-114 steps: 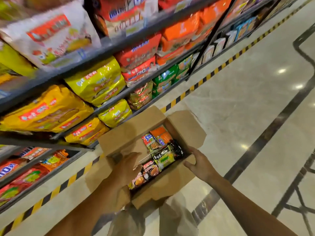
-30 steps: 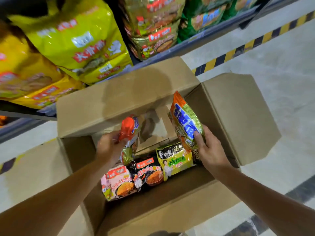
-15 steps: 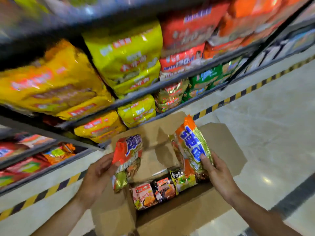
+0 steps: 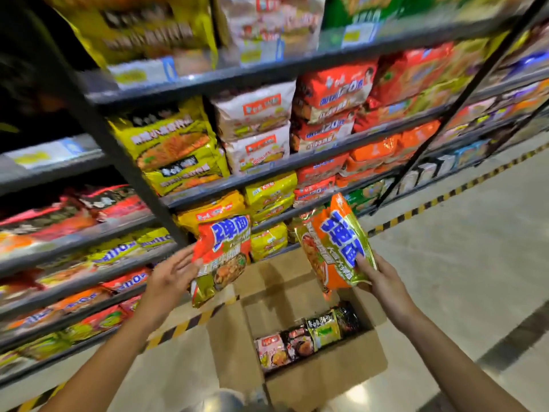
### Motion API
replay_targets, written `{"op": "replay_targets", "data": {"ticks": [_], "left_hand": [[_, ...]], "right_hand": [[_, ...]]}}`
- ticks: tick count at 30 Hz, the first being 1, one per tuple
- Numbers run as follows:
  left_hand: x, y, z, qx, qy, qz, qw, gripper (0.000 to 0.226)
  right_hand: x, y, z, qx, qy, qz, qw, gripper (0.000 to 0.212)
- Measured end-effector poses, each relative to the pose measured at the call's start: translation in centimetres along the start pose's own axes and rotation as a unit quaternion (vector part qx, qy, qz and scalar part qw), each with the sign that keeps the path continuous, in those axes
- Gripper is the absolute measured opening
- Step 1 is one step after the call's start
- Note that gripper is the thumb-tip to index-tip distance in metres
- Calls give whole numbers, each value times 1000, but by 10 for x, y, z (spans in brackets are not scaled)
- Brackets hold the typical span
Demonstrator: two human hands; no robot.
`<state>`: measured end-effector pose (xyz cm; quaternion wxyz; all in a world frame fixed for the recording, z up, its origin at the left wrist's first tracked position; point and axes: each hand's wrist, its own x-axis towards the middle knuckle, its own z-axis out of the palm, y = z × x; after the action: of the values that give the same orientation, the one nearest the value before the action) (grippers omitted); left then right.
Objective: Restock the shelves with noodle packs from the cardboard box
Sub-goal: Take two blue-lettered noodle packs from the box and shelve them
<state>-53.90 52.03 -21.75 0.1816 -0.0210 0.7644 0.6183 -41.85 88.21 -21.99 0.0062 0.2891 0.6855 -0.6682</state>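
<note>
My left hand (image 4: pixel 172 278) holds a red noodle pack (image 4: pixel 221 257) with blue lettering, raised in front of the shelves. My right hand (image 4: pixel 378 281) grips an orange and green noodle pack (image 4: pixel 335 245) by its lower right edge, level with the lower shelves. Below both hands the open cardboard box (image 4: pixel 326 373) stands on the floor. A row of several noodle packs (image 4: pixel 306 340) lies inside it. The dark metal shelves (image 4: pixel 267 171) rise on the left, packed with yellow, white, red and orange multipacks.
A yellow and black striped line (image 4: pixel 430 203) runs along the floor at the foot of the shelves. A slanted dark upright (image 4: pixel 124 162) crosses the shelving at left. Pale tiled floor (image 4: pixel 475 263) lies open to the right of the box.
Both hands have lifted their packs out of the box and up toward the shelves. The view has tilted upward, showing higher shelves.
</note>
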Motion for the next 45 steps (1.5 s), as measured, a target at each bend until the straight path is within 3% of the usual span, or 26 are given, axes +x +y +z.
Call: {"op": "replay_targets", "data": {"ticks": [4,9,13,17,19,22,26,29,31,33,34,37,39,41,43,45], "left_hand": [[-49,44,-18,-7,22,33,999,40],[-105,72,-32,-56,57,64,995,44],[-143,86,-46,-83,83,74,990,67],[-180,88,-65,-108,147,81,980,35],[-202,89,-81,-119,167,81,975,42],[-234,87,-115,-152,203,88,963,70],[-274,81,-167,-176,250,99,947,73],[-302,70,-216,-188,270,112,938,70],[-318,64,-248,-202,274,127,932,63],[-334,58,-282,-206,286,137,926,69],[-341,54,-301,-206,292,147,923,74],[-361,44,-358,-213,307,151,915,72],[-373,42,-396,-211,316,159,911,53],[-382,43,-431,-211,324,173,906,51],[-386,45,-463,-209,323,178,906,51],[-386,50,-489,-209,313,182,908,46]], "right_hand": [[-41,-37,-7,-9,-32,-23,999,37],[-71,-70,-11,4,-72,-84,994,28],[-87,-97,-3,16,-105,-124,987,22],[-100,-122,26,29,-152,-157,975,52],[-104,-130,46,22,-175,-168,970,47],[-114,-142,84,23,-211,-182,960,42],[-135,-155,144,14,-255,-199,946,54],[-155,-163,193,-4,-272,-191,943,24],[-170,-169,228,-24,-283,-195,939,17],[-195,-177,263,-23,-290,-194,937,10],[-207,-179,281,-17,-299,-200,933,12],[-233,-184,339,-19,-322,-231,918,72],[-251,-191,377,-15,-324,-226,918,53],[-266,-197,411,-4,-322,-220,921,35],[-275,-199,438,-12,-308,-236,922,48],[-282,-204,460,-13,-293,-234,927,41]]}}
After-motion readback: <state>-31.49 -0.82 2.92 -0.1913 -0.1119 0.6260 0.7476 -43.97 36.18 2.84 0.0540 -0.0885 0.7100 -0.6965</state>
